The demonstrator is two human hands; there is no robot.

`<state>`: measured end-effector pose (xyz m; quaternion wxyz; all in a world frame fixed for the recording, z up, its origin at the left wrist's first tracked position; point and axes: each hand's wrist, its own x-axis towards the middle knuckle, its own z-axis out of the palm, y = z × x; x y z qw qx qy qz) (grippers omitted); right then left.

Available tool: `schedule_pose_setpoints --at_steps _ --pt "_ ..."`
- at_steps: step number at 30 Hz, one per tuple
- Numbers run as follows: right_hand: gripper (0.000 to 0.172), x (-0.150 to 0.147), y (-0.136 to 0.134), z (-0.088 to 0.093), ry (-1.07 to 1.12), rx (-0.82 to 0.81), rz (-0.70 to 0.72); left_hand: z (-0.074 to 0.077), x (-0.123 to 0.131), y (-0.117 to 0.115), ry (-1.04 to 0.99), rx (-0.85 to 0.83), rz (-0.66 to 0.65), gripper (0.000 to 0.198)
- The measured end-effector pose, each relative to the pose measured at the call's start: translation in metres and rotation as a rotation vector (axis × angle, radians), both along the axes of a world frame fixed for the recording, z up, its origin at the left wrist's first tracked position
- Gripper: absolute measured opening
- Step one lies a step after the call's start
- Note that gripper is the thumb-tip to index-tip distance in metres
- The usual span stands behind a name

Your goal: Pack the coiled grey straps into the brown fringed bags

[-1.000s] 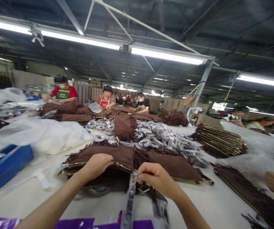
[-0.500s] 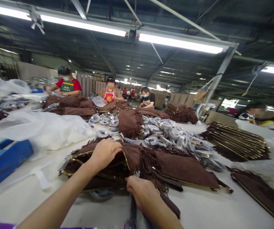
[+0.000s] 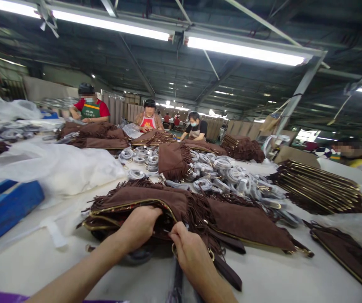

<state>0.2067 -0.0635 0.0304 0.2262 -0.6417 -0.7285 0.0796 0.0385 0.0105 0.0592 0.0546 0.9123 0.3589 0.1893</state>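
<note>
A brown fringed bag (image 3: 155,195) lies on the pale table with its gold zipper edge gaping open. My left hand (image 3: 141,225) reaches into the opening, its fingertips hidden inside the bag. At the right end of the opening, my right hand (image 3: 188,248) has its thumb and fingers pinched together at the zipper edge; the small part between them is too hidden to name. A gold ring shows beside that hand, and a dark strap (image 3: 228,271) lies to its right. Another brown bag (image 3: 250,223) adjoins on the right.
A blue tape dispenser (image 3: 10,214) stands at the left, near white plastic sheeting (image 3: 54,168). Wrapped grey coils (image 3: 231,174) lie behind the bags. Stacked gold-edged bags (image 3: 319,187) are at the right. Several people work farther back.
My left hand has moved from the bag's upper edge down into its opening. The raised flap now lies lower, and my right hand has shifted slightly right.
</note>
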Motion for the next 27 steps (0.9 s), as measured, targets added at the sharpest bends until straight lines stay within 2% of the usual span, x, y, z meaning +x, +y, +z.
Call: schedule_pose_setpoints --at_steps 3,6,10,14,19,22,27 --pt "0.019 -0.002 -0.001 -0.001 -0.030 0.031 -0.025 0.009 0.006 0.013 -0.045 -0.075 -0.018 0.035" --pt "0.018 -0.005 -0.003 0.004 -0.064 0.029 -0.034 0.010 0.015 0.016 -0.043 -0.125 0.040 0.031" --pt "0.019 -0.007 -0.002 0.015 -0.092 0.060 -0.118 0.001 0.025 0.019 -0.088 -0.180 0.030 0.027" --pt "0.019 -0.007 0.005 0.028 -0.206 0.094 -0.229 -0.009 0.028 0.022 -0.180 -0.214 0.027 0.038" --pt "0.020 -0.015 0.014 0.043 -0.350 0.028 -0.317 -0.019 0.030 0.024 -0.298 -0.251 0.034 0.038" --pt "0.020 -0.017 0.018 0.044 -0.358 0.010 -0.335 -0.023 0.030 0.029 -0.404 -0.304 -0.002 0.038" --pt "0.019 -0.017 0.023 0.035 -0.343 0.081 -0.325 -0.027 0.029 0.035 -0.509 -0.377 -0.022 0.035"
